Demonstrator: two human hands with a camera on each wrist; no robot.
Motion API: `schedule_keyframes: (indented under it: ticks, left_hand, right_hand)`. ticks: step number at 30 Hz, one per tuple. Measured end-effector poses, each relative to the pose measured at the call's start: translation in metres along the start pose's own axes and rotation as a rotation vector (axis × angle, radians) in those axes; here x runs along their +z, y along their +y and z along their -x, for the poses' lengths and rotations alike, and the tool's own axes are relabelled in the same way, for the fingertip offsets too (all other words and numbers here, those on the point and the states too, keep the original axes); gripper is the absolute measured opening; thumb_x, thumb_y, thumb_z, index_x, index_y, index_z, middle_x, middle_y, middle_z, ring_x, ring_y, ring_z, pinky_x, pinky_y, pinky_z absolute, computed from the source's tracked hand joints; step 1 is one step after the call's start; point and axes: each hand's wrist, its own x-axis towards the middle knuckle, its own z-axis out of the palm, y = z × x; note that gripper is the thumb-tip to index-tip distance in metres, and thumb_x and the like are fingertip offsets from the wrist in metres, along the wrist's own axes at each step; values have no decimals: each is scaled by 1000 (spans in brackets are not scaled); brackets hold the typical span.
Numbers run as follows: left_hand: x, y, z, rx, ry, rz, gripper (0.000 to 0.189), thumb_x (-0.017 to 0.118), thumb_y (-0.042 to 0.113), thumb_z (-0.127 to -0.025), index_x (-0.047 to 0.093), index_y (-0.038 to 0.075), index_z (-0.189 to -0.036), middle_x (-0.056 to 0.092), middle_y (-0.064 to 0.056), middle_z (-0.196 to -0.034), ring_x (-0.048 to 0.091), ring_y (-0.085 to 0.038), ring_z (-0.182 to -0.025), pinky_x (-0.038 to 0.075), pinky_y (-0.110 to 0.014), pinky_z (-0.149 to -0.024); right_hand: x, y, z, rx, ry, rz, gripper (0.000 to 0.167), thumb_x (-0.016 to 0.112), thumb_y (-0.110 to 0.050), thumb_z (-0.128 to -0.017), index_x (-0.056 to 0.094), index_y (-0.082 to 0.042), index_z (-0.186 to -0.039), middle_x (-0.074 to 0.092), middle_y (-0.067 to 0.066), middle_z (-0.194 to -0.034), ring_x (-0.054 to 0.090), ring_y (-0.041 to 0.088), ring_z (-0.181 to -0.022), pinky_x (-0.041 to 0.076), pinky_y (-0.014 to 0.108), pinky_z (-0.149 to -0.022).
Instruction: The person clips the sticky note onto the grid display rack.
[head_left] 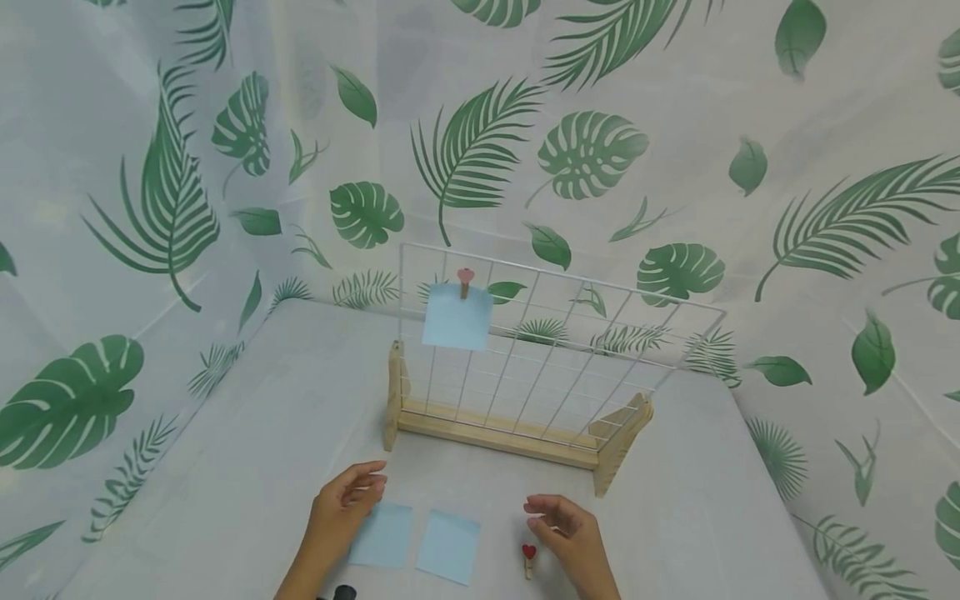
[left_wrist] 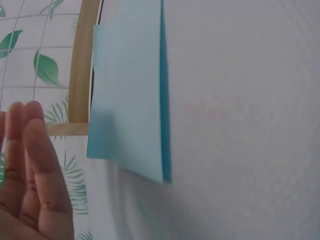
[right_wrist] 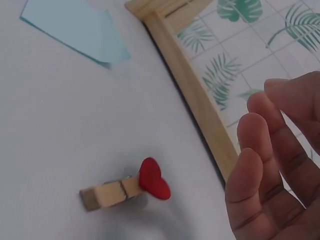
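Observation:
My left hand (head_left: 343, 508) hovers by the left blue paper note (head_left: 387, 537), holding nothing, its fingers loosely bent. A second blue note (head_left: 448, 548) lies just to the right of that one. On the right, my right hand (head_left: 568, 533) has relaxed, slightly curved fingers with nothing between them. Beside it lies a small wooden clothespin (right_wrist: 112, 194) with a red heart (right_wrist: 154, 179) on one end. Behind the hands stands a white wire grid (head_left: 555, 350), where a clothespin with a pink heart (head_left: 465, 275) pins up another blue note (head_left: 457, 318).
The grid is held by a wooden stand (head_left: 495, 440) with an upright foot at each end. A white surface (head_left: 225, 417) lies under everything, and a leaf-print sheet (head_left: 480, 100) hangs behind and at both sides. A small black object (head_left: 345, 592) shows at the bottom edge.

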Motion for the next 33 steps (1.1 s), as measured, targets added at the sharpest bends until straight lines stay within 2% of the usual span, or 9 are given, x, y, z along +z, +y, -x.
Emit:
schedule_keyframes:
  ticks: [4,6,11,18,28,33]
  left_hand:
    - [-7,-1,0,-6,20,-118,32,76,18,-102,74,8,-132,78,-8,-121,73,-29,-113,60,-45,-99]
    - [-10,0,0,-24,25,-158,31,75,16,-102,75,9,-132,78,-8,-121,73,-32,-113,58,-56,-99]
    - [-14,-1,0,-37,32,-254,30,75,16,-101,75,9,-130,78,-10,-121,75,-33,-111,55,-64,-100]
    - [-16,-1,1,-53,6,-361,32,79,16,-97,75,7,-127,78,-15,-122,76,-34,-108,56,-64,-97]
    - [-14,-3,0,-87,-19,-420,35,81,15,-93,75,4,-125,77,-14,-119,74,-26,-99,59,-54,-89]
    - [-13,-6,-2,-95,-23,-460,32,84,14,-89,77,3,-119,76,-10,-110,70,-21,-91,59,-48,-83]
  right_hand:
    - [-4,5,2,28,-28,10,22,77,2,-95,73,8,-116,78,21,-110,70,7,-88,56,24,-78]
    - [-6,8,2,29,-46,27,22,76,1,-96,72,10,-117,77,22,-111,70,6,-90,56,24,-79]
    - [-11,13,2,27,-96,51,24,74,2,-98,70,13,-119,76,25,-114,71,5,-93,58,23,-80]
    - [-14,16,0,89,-151,74,28,74,4,-95,69,13,-120,75,27,-116,71,13,-88,59,26,-71]
    - [-16,23,3,83,-169,182,28,76,5,-90,72,9,-117,76,22,-114,70,15,-83,60,27,-66]
    - [-17,29,4,75,-170,239,25,80,4,-88,75,5,-113,77,16,-107,69,14,-81,58,25,-65]
